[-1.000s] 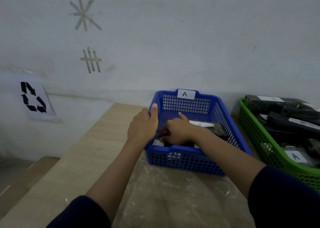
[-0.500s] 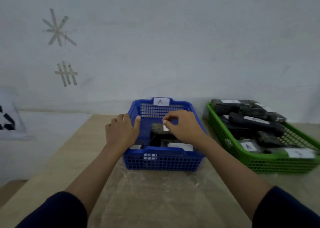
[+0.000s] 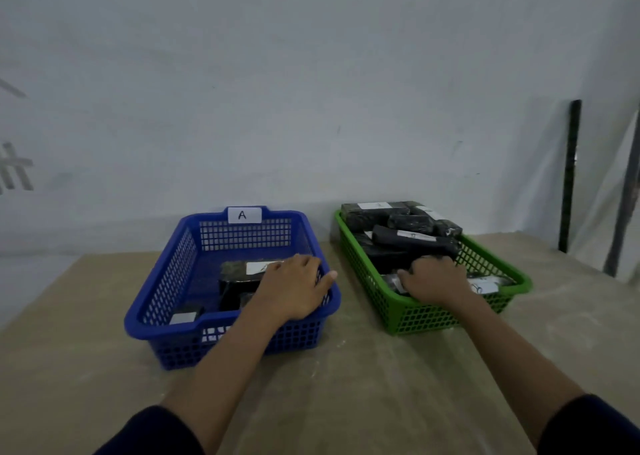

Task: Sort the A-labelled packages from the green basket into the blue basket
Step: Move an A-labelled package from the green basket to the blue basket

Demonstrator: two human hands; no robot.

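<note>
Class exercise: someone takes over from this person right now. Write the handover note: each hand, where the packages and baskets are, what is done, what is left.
Left hand: resting on the blue basket rim, holding nothing.
Right hand: down in the green basket among the packages; grip not visible.
Done: a few packages lie in the blue basket.
Left: the green basket's pile is still large; check labels and move the A ones.

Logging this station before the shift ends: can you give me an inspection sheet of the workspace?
Surface: wooden table, pale smears.
Job's things: blue basket tagged A, few black packages; green basket piled with them.
Clutter: nothing seen.
Hands: left hand on the blue basket's right rim; right hand inside the green basket, grip hidden.
Cables: nothing seen.
Surroundings: white wall; dark bar leaning at right.
</note>
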